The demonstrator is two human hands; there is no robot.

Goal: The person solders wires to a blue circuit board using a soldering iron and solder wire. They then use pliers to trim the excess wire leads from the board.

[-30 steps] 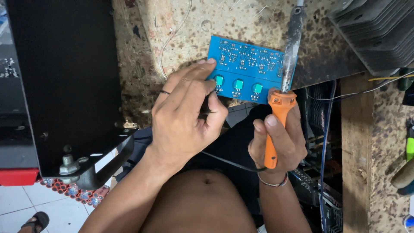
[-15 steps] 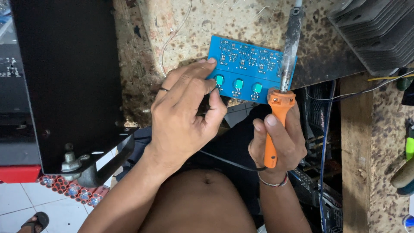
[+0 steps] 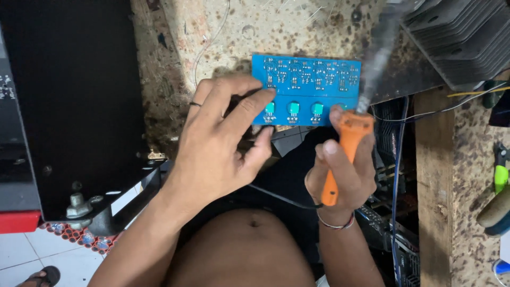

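A blue circuit board [image 3: 311,79] with teal square parts along its near edge lies on the worn bench top. My left hand [image 3: 220,143], with a ring on one finger, pinches the board's near left edge between fingertips and thumb. My right hand [image 3: 342,172] grips the orange handle of a soldering iron [image 3: 345,143]. The iron's dark shaft rises past the board's right end and looks blurred. A thin black cord runs from the handle across my lap.
A large black metal case [image 3: 74,101] stands at the left. A finned grey heat sink [image 3: 462,37] lies at the upper right. Wires [image 3: 396,159] hang beside a wooden plank [image 3: 433,186]. Green-handled tools [image 3: 499,180] rest at the right edge.
My left fingers have shifted slightly along the board's left edge. The soldering iron shaft has tilted a little and is blurred now.
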